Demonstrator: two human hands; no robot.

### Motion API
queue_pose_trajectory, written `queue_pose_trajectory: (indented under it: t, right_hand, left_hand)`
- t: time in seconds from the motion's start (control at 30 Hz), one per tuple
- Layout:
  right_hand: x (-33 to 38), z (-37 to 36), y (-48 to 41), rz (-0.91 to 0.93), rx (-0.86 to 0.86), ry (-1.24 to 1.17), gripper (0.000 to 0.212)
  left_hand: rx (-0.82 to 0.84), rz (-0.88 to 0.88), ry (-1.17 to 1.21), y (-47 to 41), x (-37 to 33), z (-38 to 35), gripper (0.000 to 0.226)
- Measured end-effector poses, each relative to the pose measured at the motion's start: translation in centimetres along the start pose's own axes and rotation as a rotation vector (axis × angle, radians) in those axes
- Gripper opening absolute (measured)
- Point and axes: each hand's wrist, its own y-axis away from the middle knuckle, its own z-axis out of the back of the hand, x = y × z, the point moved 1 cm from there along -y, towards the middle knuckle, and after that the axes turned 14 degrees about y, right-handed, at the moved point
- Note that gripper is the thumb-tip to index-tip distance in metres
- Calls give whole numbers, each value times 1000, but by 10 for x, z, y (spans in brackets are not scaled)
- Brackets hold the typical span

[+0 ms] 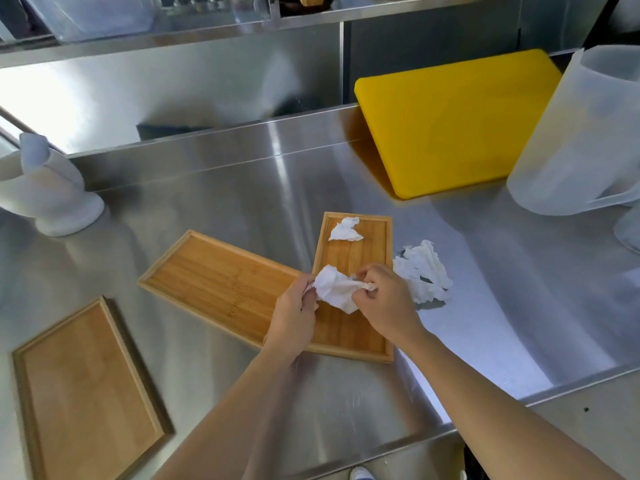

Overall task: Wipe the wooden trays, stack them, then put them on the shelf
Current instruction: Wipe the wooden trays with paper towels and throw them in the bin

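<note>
Over the right tray (353, 327), your left hand (294, 315) and right hand (386, 299) both pinch one crumpled tissue (334, 289). That tray overlaps the middle tray (214, 275); a third tray (86, 393) lies apart, left, on the steel counter (485, 306).

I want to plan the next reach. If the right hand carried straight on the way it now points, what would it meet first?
The right hand points up-left, gripping the crumpled white paper towel. Straight on, it would likely meet the left hand on that towel; depth is unclear.
</note>
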Motion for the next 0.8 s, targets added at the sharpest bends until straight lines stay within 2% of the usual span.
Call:
queue_pose_trajectory:
  t: [0.2, 0.27, 0.33, 0.4, 0.47, 0.57, 0.63, 0.7, 0.8]
  right_hand:
    - [-3, 15, -26, -153, -93, -117, 7]
    - [-7, 18, -33, -209, -128, -147, 15]
    - [-12, 20, -37, -213, -175, -143, 23]
    - [-14, 20, -43, -167, -170, -109, 21]
    - [-12, 16, -49, -77, -74, 0, 16]
    - [-2, 6, -58, 57, 180, 243, 48]
    - [2, -3, -61, 134, 278, 352, 60]
    - [0, -11, -63, 211, 372, 402, 62]
    - [-7, -19, -62, 339, 493, 475, 48]
  left_hand:
    - [-212, 131, 255, -26, -10, 1, 23]
    - [-294, 185, 323, -36, -9, 4, 18]
    - [-329, 214, 379, -43, -10, 7, 15]
    - [-361, 226, 415, -47, -12, 10, 21]
    - [-406, 238, 397, -52, -13, 13, 28]
    - [-398, 271, 417, -62, -16, 13, 32]
    - [-355, 253, 386, -70, -17, 12, 37]
    - [-335, 220, 278, -78, -19, 10, 45]
    - [-376, 179, 35, -90, -24, 3, 34]
